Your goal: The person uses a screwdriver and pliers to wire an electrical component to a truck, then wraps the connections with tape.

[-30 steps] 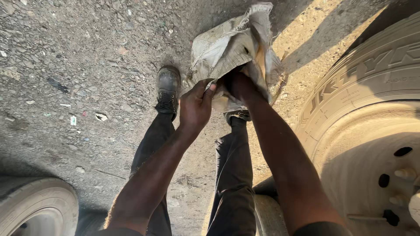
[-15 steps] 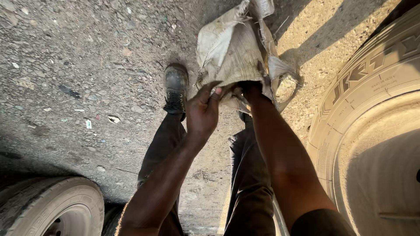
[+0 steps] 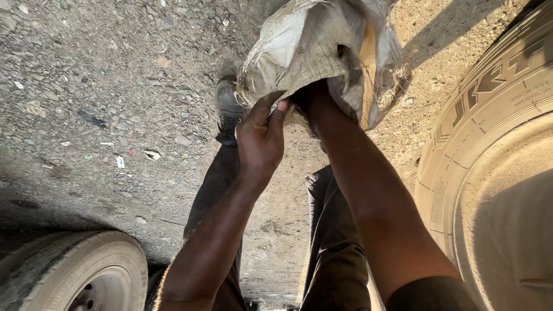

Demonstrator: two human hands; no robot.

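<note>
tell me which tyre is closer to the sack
The big tyre on the right edge, with raised lettering, stands nearest the woven sack. The dusty tyre at bottom left is far from it.

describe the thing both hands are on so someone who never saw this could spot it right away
Start at the big dusty tyre along the right edge and look up and left over the gravel ground. There, above the shoe, hangs a crumpled woven sack; the left hand grips its lower edge and the right hand is pushed inside. It is the only pale, frayed cloth here; everything nearby is rubber or stone.
</note>
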